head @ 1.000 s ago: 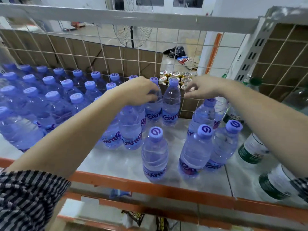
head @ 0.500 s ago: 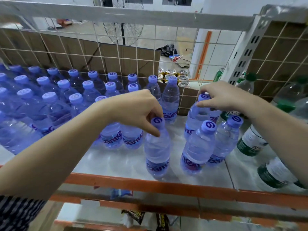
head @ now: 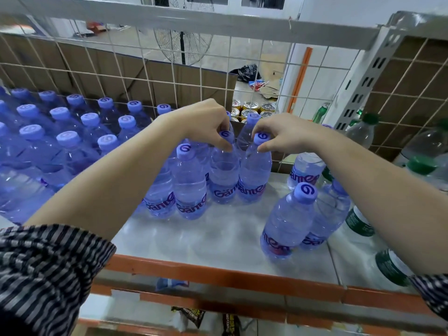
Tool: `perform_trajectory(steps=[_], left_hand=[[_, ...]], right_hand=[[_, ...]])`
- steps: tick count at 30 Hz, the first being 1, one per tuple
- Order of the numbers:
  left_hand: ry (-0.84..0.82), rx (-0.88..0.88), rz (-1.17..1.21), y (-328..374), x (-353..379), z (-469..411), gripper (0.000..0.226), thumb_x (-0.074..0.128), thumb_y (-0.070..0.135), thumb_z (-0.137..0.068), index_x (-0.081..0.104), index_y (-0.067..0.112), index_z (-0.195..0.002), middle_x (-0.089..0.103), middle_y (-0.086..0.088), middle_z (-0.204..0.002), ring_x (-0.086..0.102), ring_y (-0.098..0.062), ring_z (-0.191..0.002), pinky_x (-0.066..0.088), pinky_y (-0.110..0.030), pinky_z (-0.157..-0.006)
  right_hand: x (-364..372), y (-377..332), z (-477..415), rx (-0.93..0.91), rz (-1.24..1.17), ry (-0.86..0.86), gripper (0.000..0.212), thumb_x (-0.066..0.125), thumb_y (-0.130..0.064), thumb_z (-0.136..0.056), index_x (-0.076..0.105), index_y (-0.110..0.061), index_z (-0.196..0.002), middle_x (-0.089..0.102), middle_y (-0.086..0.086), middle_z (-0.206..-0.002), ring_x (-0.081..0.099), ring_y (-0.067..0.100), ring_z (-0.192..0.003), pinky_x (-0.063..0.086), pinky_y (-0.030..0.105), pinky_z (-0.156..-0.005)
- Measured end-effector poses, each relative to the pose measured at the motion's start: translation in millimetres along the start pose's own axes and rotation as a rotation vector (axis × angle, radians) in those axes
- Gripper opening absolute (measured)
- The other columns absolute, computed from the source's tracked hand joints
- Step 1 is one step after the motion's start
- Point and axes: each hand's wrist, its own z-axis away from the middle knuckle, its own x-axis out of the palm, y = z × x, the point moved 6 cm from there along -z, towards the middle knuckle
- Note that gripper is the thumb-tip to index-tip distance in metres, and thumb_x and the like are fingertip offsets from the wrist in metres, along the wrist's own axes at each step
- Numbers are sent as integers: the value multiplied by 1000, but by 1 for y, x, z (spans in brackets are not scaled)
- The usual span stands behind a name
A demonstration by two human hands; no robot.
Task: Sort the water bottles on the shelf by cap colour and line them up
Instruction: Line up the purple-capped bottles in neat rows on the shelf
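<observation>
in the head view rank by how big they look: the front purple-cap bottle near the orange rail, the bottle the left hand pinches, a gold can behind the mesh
1. Front purple-cap bottle, though it is nearest the camera.
2. Bottle in the left hand, likely the same real size.
3. Gold can, smallest and farthest.

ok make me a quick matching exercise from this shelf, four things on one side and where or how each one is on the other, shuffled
Things:
1. left hand
2. right hand
3. green-capped bottles
4. drink cans

States or places:
A. behind the wire mesh
B. far right of the shelf
C. pinching the right bottle of the middle touching pair
D. pinching the left bottle of that pair

Pairs: 1-D, 2-C, 3-B, 4-A
</observation>
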Motion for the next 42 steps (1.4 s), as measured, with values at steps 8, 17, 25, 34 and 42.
perform_trajectory(steps=[8,17,25,34,42], left_hand=[[76,58,80,5,3,-5,36,76,40,-76,73,16,-103,46,13,-60,43,-2,-57,32,-27,-63],[152,74,39,8,-2,-5,38,77,40,-76,72,14,-103,55,5,-74,46,-15,-69,30,-25,-64],[124,-1,21,10,3,-9,37,77,37,-75,70,10,-100,63,-5,-80,56,-25,-78,40,-33,-66],[355,54,117,50,3,5,21,64,32,-87,67,13,-94,62,-5,-79,55,-29,-75,45,-38,-66],[339,11,576,137,39,31,53,35,42,-100,67,2,-88,65,-10,-69,56,-25,-65,44,-42,-67]], right_hand=[[4,7,2,5,-121,96,35,69,-36,-87,63,-19,-116,53,-3,-92,49,16,-87,33,26,-64],[5,5,1,-21,-155,59,29,71,-18,-85,65,-21,-113,51,-7,-91,45,13,-85,31,22,-62],[7,4,6,49,-127,85,37,70,-19,-85,63,-22,-121,58,4,-105,47,16,-88,33,25,-65],[-20,17,75,214,-324,191,38,66,-30,-90,62,-19,-126,67,1,-118,64,15,-104,50,32,-95],[34,57,154,289,-682,375,46,62,-43,-90,55,-23,-131,62,-2,-121,59,9,-112,48,33,-101]])
